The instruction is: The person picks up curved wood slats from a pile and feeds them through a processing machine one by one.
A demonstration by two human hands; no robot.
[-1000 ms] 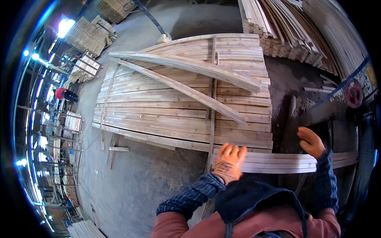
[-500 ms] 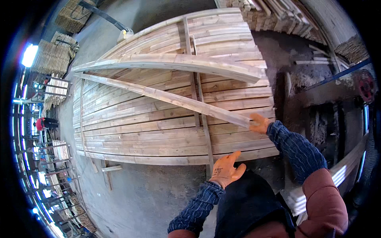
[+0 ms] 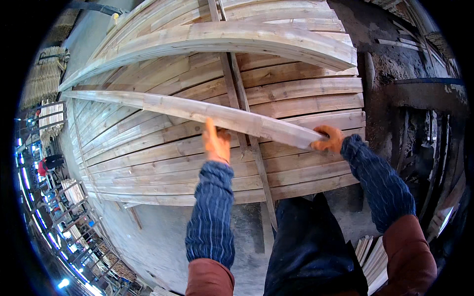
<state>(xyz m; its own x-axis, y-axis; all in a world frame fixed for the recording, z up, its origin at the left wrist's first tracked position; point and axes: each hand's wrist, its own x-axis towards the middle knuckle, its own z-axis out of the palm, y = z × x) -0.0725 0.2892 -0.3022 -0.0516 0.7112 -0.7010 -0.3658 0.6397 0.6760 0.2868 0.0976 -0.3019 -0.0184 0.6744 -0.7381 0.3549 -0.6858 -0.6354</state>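
Note:
My right hand, in an orange glove, is wrapped round the near right end of a long wooden board. That board slants away to the far left, its far end close to the end of another board group. Against its near edge, around the middle, is my left hand, also gloved in orange, with its fingers stretched upward and apart. Whether those fingertips touch the board I cannot tell. Below lies a wide layer of planks side by side. Thin wooden strips run crosswise over it.
Several boards lie together as a thick bundle across the far part of the layer. Stacked timber stands at the far left, with a person below it. Dark metal framework is at the right. More boards are by my right leg.
My left hand has moved up and left from the near edge of the layer to the board's middle. My right hand keeps its hold on the end. The view has shifted nearer.

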